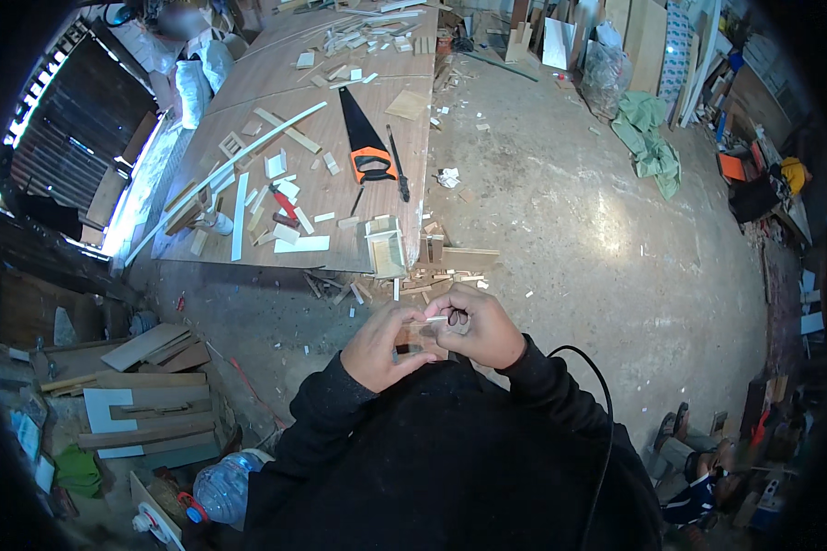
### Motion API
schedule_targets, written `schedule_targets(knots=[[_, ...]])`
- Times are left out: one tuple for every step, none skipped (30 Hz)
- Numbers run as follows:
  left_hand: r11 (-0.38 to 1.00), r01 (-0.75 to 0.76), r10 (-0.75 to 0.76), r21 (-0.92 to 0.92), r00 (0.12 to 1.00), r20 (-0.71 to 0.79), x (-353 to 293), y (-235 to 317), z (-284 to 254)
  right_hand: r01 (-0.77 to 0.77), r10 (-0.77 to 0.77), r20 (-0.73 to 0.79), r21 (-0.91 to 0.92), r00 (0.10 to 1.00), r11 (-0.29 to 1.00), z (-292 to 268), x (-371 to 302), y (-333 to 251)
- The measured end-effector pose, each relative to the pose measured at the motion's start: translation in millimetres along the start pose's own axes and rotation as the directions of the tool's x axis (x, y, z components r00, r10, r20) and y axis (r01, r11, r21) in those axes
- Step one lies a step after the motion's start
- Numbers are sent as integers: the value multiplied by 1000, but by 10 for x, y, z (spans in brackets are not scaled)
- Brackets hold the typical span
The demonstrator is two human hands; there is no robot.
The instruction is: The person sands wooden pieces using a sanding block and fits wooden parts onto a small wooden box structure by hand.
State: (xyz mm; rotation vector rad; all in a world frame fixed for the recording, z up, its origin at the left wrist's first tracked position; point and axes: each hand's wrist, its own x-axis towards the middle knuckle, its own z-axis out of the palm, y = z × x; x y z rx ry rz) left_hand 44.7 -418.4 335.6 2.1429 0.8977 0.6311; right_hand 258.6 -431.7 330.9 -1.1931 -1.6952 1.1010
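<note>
Close in front of my body, my left hand [375, 350] and my right hand [483, 331] come together around a small wooden piece [421, 339]. It looks brown and flat with a pale strip along its upper edge; fingers partly cover it, so its full shape cannot be made out. My left thumb and fingers grip it from the left side. The right hand's fingers are curled, pinching it near the pale strip. Ahead of my hands, a small open wooden box [371, 250] stands at the near right corner of the wood-topped table [294, 207].
On the table lie a handsaw [370, 151] with an orange-black handle, a slim dark tool [397, 165], red-handled pliers [283, 201], long strips and offcuts. Scraps litter the floor below. Boards [147, 413] and a water jug [222, 487] are at left; a person [698, 473] sits lower right.
</note>
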Motion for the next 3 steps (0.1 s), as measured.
schedule_targets(knots=[[1000, -2, 2, -7, 1000, 9, 17, -12, 2, -6, 6, -8, -1, 1000, 1000, -13, -7, 5], [1000, -4, 5, -15, 1000, 19, 33, -26, 2, 11, -11, -10, -28, 1000, 1000, -28, -13, 5], [1000, -7, 7, -20, 1000, 26, 51, -26, 21, 26, -26, -10, -55, 1000, 998, -45, -25, 2]])
